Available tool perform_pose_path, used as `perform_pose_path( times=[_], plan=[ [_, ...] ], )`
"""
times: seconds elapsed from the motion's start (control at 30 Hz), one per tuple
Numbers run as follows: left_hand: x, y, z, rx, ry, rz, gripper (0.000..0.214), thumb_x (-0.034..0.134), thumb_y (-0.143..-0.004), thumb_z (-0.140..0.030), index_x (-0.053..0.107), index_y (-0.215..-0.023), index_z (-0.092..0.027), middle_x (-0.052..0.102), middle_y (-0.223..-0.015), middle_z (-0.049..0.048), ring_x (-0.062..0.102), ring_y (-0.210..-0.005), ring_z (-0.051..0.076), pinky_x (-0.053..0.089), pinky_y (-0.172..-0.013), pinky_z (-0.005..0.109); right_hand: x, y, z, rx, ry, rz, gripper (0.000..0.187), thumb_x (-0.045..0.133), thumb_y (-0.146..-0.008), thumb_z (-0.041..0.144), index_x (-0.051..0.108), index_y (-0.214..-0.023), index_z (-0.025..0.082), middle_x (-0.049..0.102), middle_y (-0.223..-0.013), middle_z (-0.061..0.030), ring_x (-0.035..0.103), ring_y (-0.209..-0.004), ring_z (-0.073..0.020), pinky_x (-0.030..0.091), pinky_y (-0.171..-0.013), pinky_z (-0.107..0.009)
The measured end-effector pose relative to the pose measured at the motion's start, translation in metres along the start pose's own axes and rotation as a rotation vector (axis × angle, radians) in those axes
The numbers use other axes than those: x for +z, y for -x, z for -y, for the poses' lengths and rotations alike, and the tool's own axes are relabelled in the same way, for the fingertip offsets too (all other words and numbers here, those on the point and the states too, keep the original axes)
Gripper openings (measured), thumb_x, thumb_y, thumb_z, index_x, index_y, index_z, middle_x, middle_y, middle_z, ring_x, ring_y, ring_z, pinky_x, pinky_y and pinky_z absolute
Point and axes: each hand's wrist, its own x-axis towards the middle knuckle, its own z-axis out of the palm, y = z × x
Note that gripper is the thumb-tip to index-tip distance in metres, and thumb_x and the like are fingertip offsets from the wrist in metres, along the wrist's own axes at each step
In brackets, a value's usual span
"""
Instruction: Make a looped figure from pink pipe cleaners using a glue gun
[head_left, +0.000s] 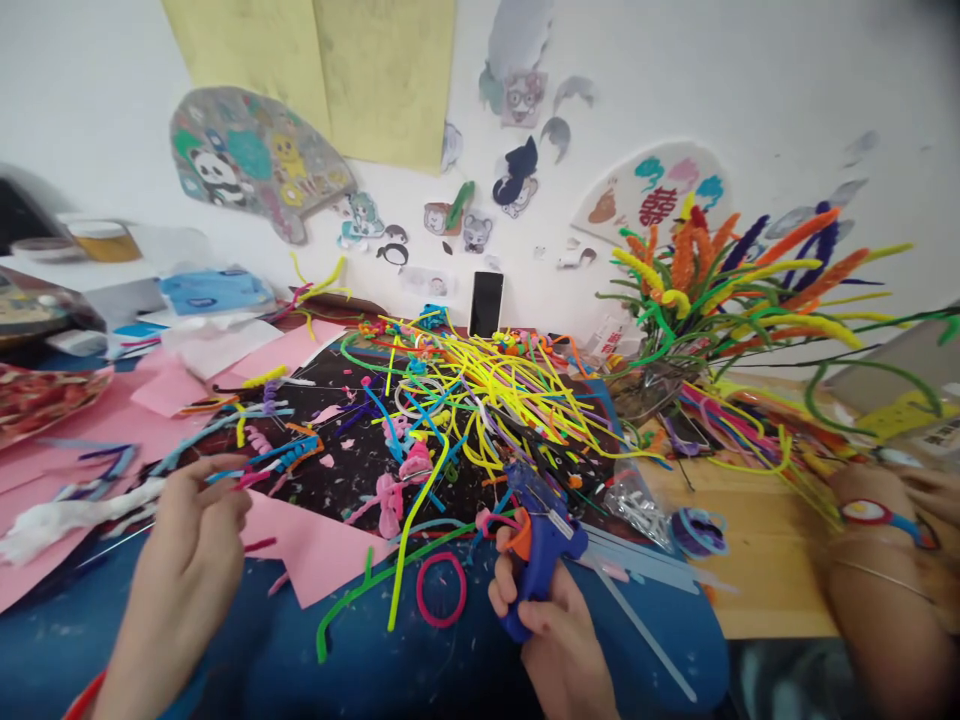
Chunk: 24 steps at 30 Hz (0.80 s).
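My right hand (551, 625) is closed round the grip of a blue hot-glue gun (538, 540) with an orange trigger, its nozzle pointing up and away over the black mat (337, 375). My left hand (196, 520) pinches a small pipe-cleaner piece (244, 478) of blue and pink strands, held just above the left edge of the mat. Between the hands lie a pink sheet of paper (315, 550), a pink ring (441, 590) and a bent green pipe cleaner (360, 600). A tangle of yellow pipe cleaners (480, 390) covers the mat's far half.
A vase of pipe-cleaner flowers (720, 290) stands at the right. Another person's forearm with bracelets (877, 580) rests on the wooden table at far right. A phone (486, 303) leans on the wall. Pink papers (82, 420) and a tissue pack (214, 290) lie at left.
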Motion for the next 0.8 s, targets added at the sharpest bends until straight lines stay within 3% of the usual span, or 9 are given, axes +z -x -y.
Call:
perform_pose_path(
  times=[0.13, 0.23, 0.4, 0.5, 0.63, 0.8],
  plan=[
    [0.017, 0.014, -0.009, 0.143, 0.294, 0.117, 0.021, 0.047, -0.094, -0.034, 0.048, -0.112, -0.024, 0.054, -0.077, -0.003, 0.055, -0.075, 0.017, 0.047, -0.067, 0.027, 0.001, 0.003, 0.0, -0.014, 0.023, -0.022, 0.03, 0.073, -0.075, 0.032, 0.068, -0.104, 0.025, 0.064, -0.102, -0.0047, 0.049, -0.066, -0.012, 0.041, -0.062, -0.027],
    [0.029, 0.026, -0.016, 0.239, 0.433, 0.265, 0.027, 0.047, -0.097, -0.045, 0.047, -0.112, -0.023, 0.062, -0.07, -0.0032, 0.062, -0.071, 0.017, 0.052, -0.071, 0.027, 0.0, 0.004, 0.001, -0.027, 0.069, 0.005, 0.03, 0.073, -0.077, 0.038, 0.068, -0.103, 0.024, 0.063, -0.105, -0.0054, 0.049, -0.065, -0.0113, 0.041, -0.06, -0.028],
    [0.044, 0.05, -0.03, 0.132, 0.54, 0.578, 0.025, 0.046, -0.099, -0.046, 0.05, -0.101, -0.021, 0.074, -0.081, 0.0025, 0.07, -0.078, 0.016, 0.054, -0.078, 0.027, -0.003, 0.004, -0.001, -0.098, 0.124, -0.017, 0.031, 0.075, -0.078, 0.035, 0.062, -0.104, 0.024, 0.064, -0.095, -0.0019, 0.046, -0.052, -0.0055, 0.038, -0.051, -0.023],
    [0.055, 0.062, -0.039, 0.099, 0.618, 0.652, 0.027, 0.052, -0.096, -0.045, 0.055, -0.088, -0.02, 0.072, -0.077, 0.002, 0.066, -0.071, 0.014, 0.053, -0.069, 0.024, -0.003, 0.005, -0.003, -0.139, 0.152, -0.107, 0.028, 0.076, -0.077, 0.029, 0.058, -0.097, 0.024, 0.062, -0.084, 0.002, 0.042, -0.045, -0.0031, 0.034, -0.044, -0.019],
    [0.068, 0.076, -0.046, 0.063, 0.629, 0.734, 0.028, 0.06, -0.09, -0.042, 0.059, -0.079, -0.017, 0.062, -0.065, -0.0014, 0.056, -0.056, 0.01, 0.046, -0.053, 0.019, -0.001, 0.007, -0.008, -0.174, 0.258, -0.154, 0.026, 0.075, -0.077, 0.031, 0.055, -0.091, 0.022, 0.065, -0.083, 0.0004, 0.044, -0.044, -0.004, 0.037, -0.042, -0.019],
    [0.076, 0.087, -0.047, 0.087, 0.566, 0.865, 0.021, 0.06, -0.09, -0.035, 0.062, -0.078, -0.017, 0.06, -0.063, -0.0012, 0.054, -0.055, 0.01, 0.043, -0.052, 0.019, 0.003, 0.01, -0.012, -0.17, 0.338, -0.189, 0.024, 0.076, -0.074, 0.033, 0.061, -0.086, 0.018, 0.065, -0.073, 0.0005, 0.045, -0.045, -0.0055, 0.039, -0.044, -0.021]
  ],
)
